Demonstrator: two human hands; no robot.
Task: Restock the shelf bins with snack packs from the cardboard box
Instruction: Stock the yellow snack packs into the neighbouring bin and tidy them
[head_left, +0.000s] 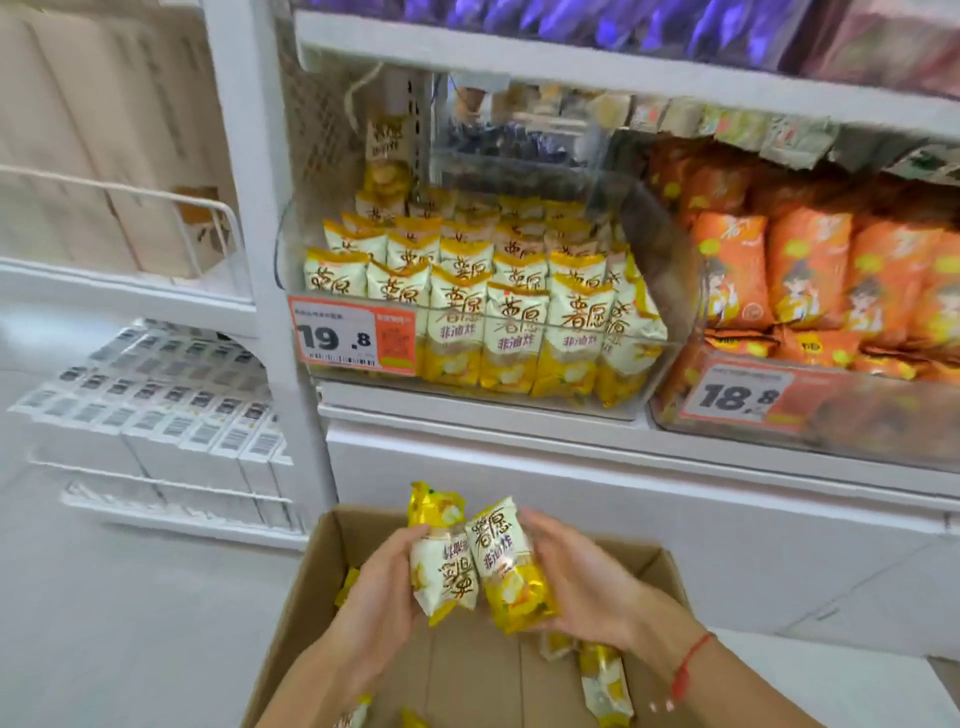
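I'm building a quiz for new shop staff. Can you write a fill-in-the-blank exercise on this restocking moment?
1. The left hand and right hand each hold one snack pack, above the open ____.
2. The left hand's pack is turned ____ compared with the right hand's pack.
3. The price tag on the yellow packs' bin reads ____.
4. The neighbouring bin's packs are ____ in colour.

Missing words: cardboard box; upside down; 19.8; orange
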